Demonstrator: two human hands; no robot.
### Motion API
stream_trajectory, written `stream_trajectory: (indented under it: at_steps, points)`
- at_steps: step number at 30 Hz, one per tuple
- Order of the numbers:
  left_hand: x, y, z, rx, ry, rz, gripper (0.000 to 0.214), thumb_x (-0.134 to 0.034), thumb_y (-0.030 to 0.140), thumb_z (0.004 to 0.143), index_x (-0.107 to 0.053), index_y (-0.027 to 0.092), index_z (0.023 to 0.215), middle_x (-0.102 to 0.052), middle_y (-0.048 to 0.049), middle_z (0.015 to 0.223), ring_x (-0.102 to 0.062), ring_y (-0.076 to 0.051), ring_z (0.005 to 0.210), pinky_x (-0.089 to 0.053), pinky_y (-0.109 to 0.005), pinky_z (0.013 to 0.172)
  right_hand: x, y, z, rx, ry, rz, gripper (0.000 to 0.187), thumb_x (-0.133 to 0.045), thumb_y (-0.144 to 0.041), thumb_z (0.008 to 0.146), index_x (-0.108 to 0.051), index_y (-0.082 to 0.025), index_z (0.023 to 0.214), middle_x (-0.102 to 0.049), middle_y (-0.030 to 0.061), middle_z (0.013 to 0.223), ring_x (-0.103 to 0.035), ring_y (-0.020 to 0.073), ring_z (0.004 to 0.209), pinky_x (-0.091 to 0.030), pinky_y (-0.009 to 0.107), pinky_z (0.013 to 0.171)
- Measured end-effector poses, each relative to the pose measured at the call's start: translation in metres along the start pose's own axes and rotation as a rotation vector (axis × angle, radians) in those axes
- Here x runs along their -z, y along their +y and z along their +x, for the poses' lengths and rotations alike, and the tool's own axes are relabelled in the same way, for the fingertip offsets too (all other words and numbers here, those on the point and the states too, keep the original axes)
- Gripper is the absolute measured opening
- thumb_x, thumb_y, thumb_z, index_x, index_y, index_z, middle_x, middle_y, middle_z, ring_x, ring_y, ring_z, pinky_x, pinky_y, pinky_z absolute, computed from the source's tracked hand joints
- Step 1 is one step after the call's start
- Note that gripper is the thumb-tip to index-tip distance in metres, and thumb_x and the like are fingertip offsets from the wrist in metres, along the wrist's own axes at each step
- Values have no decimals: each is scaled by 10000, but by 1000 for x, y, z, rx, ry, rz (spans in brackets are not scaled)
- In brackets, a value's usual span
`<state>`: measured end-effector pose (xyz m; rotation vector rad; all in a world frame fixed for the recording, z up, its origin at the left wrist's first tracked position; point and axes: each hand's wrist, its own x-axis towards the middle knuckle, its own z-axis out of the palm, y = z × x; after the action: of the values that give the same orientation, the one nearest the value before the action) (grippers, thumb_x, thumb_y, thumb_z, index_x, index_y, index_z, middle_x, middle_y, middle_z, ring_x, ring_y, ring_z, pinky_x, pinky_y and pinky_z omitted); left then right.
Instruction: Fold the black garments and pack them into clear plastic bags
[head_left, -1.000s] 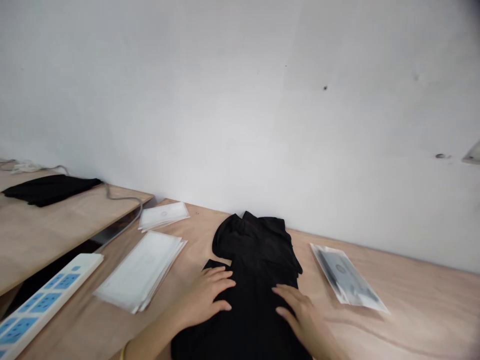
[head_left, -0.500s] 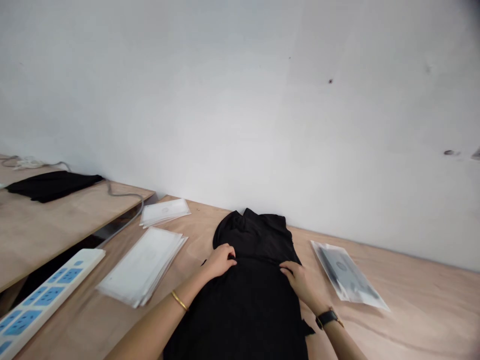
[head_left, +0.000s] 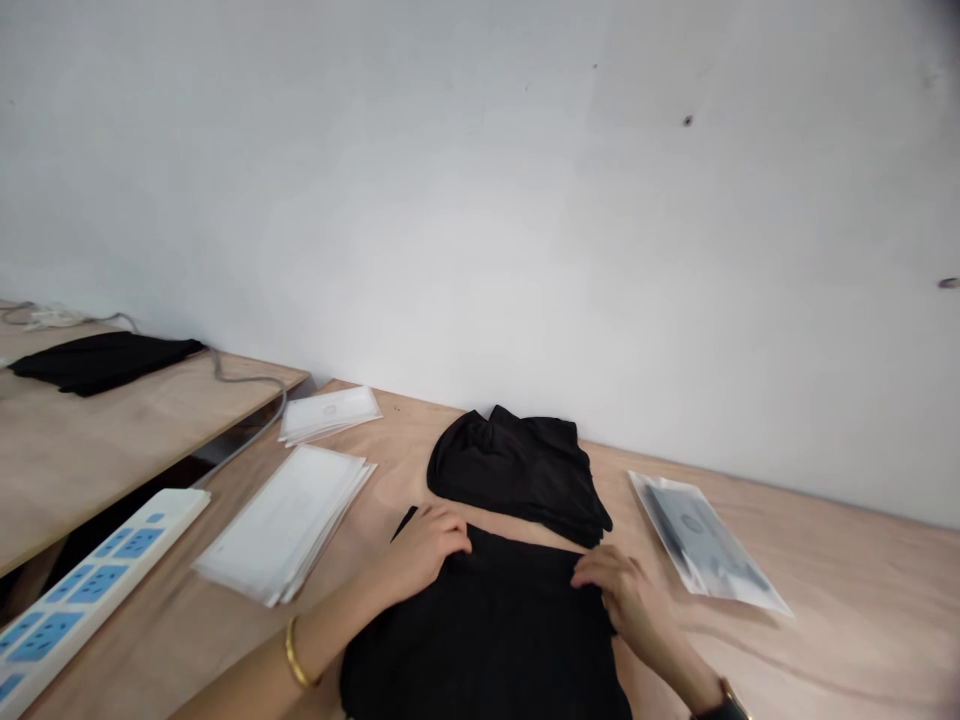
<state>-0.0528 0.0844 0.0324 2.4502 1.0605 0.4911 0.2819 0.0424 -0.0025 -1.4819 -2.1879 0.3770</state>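
Note:
A black garment point(head_left: 487, 640) of a kind I cannot make out lies flat at the front of the wooden table, running out of view at the bottom. My left hand point(head_left: 426, 550) has its fingers curled over the far edge, near the left corner. At the right end of that same edge, my right hand point(head_left: 619, 585) grips the fabric between thumb and fingers. Just beyond, a second black piece of clothing point(head_left: 517, 465) rests in a loose pile against the wall, with a strip of bare wood between the two.
Left of the garment lie a stack of clear plastic bags point(head_left: 289, 520) and a smaller stack point(head_left: 330, 413). A filled plastic bag point(head_left: 709, 545) is on the right. A power strip point(head_left: 90, 590) lies at the left edge. Another table point(head_left: 150, 430) holds black cloth point(head_left: 105, 360).
Both hands have drawn the near garment's far edge toward me, opening a gap from the black pile behind it. The view has shifted slightly.

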Motion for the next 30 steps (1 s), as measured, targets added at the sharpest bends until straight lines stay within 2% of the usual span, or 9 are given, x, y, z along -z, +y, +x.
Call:
stream_trajectory:
  at_steps: [4,7,9,12,16,19,22,25,30]
  points:
    - [0,1,-24,-67,-68,57,569,-363,-47,771,-625,295,1143,-620,1,1187,-494,-197,1125,-320,-383,963,1,-2,-6,-22,40,-1,412,-325,-120,808,-706,-231,918,-704,77,1015,-602,216,1025,-434,378,892]
    - [4,9,-8,-33,5,71,494,-354,-1,834,-644,289,1110,-622,2,1188,-499,-195,1117,-338,-372,963,7,-17,12,-123,9,-35,393,-407,-169,790,-629,-227,1109,-658,78,1125,-566,228,1080,-407,380,912]
    - [7,16,13,-24,19,80,404,-389,75,881,-637,282,1123,-629,-4,1177,-516,-198,1101,-354,-365,954,10,-28,25,-169,-64,-38,318,-502,-208,734,-648,-228,1016,-672,68,1034,-584,247,1009,-415,373,861]
    - [7,20,43,37,-96,109,326,-549,260,865,-597,273,1187,-631,-25,1182,-539,-230,1104,-382,-368,928,14,-33,35,-162,-106,2,109,-520,-203,709,-615,-223,757,-652,23,830,-602,211,831,-425,315,748]
    - [7,8,59,127,-250,139,361,-731,468,679,-707,249,964,-710,-36,897,-639,-274,887,-438,-373,824,19,-18,29,-143,-88,75,115,-478,-212,766,-581,-233,812,-635,-17,751,-597,167,734,-428,260,672]
    - [14,-2,59,143,-273,141,286,-796,450,585,-728,240,766,-688,3,687,-650,-232,697,-463,-304,700,21,0,22,-176,-112,97,98,-578,-198,673,-622,-237,751,-663,-26,709,-623,181,712,-435,253,631]
    - [29,-2,59,138,-183,149,234,-768,367,663,-720,224,842,-694,-7,809,-645,-217,775,-456,-264,689,25,11,24,-209,-41,89,68,-569,-206,676,-619,-233,713,-674,-3,717,-635,211,728,-448,288,648]
    - [48,11,57,102,-36,171,235,-622,304,830,-658,238,1053,-645,-25,1043,-607,-205,930,-429,-272,799,33,12,32,-216,107,65,155,-514,-249,747,-596,-225,877,-673,53,886,-622,245,861,-449,352,769]
    - [48,30,30,-60,70,337,165,-530,261,903,-649,232,1013,-614,-21,900,-596,-188,821,-432,-273,718,41,-2,18,-72,206,-20,87,-492,-227,796,-568,-230,837,-631,53,862,-589,224,824,-444,337,744]
